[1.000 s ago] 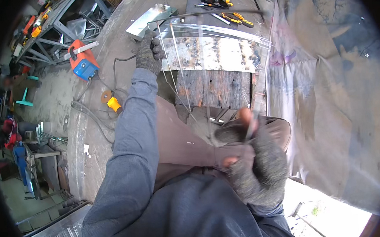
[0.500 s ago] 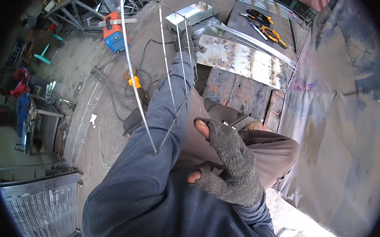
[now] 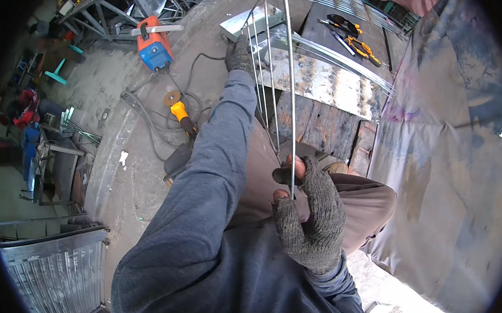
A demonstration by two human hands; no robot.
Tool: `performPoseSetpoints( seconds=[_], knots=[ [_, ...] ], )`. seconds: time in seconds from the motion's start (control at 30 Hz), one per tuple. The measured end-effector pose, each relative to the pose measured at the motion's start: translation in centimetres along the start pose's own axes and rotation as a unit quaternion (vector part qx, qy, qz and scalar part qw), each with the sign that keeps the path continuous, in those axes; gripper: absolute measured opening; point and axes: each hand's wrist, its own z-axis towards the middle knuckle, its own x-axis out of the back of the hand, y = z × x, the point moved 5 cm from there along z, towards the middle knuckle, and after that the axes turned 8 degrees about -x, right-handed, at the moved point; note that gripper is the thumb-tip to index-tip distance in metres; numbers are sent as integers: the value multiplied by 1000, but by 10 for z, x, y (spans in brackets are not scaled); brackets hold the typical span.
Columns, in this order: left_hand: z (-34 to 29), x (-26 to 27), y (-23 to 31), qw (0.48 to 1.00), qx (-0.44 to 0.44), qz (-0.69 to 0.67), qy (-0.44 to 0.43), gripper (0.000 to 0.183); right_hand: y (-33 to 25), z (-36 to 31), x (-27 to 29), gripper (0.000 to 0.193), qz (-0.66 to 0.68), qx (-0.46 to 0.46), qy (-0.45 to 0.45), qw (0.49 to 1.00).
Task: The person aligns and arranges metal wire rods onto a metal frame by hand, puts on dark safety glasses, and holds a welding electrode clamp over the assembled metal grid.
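Observation:
A slender frame of thin metal rods (image 3: pixel 291 84) stands before me, its rods running away from me. My left hand (image 3: pixel 240 56), in a dark knit glove, is closed on the frame's far part beside the sheet-metal pieces; its fingers are partly hidden. My right hand (image 3: pixel 314 222), in a grey knit glove with bare fingertips, pinches the near end of the frame between thumb and fingers above my lap. Under the frame lies a stained metal plate (image 3: pixel 321 76) on a dark, scorched wooden board (image 3: pixel 313 123).
Left of my arm an angle grinder (image 3: pixel 182 116) lies among cables. Beyond it stands an orange and blue box-shaped machine (image 3: pixel 155 50). Pliers (image 3: pixel 364 51) and other tools rest on a dark board at the far right. A stained cloth sheet (image 3: pixel 448 143) hangs along the right side.
The rod frame has swung to the right, off my left forearm. My right hand, open before, has closed on its near end. My left hand has shifted slightly left.

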Motion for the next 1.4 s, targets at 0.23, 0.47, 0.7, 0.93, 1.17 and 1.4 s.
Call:
performPoseSetpoints(
  seconds=[0.23, 0.47, 0.7, 0.93, 1.17, 1.4],
  knots=[
    [4, 6, 16, 986, 125, -89, -70, 27, 9, -1, 8, 51, 82, -75, 12, 994],
    [-7, -2, 25, 978, 154, -125, -58, 23, 12, -1, 8, 50, 59, -15, 31, 998],
    [-34, -27, 48, 978, 187, -57, -78, 35, 51, 10, 59, 51, 145, -149, 138, 968],
    [-57, -50, 58, 944, 221, 28, -244, 45, 139, 10, 128, 40, 125, -226, 279, 925],
    [-62, -55, 59, 951, 181, 114, -221, 51, 184, 8, 128, 33, 256, -272, 276, 886],
    [-46, -41, 62, 970, 124, 74, -197, 46, 179, 14, 110, 40, 253, -368, 172, 878]
  ],
)
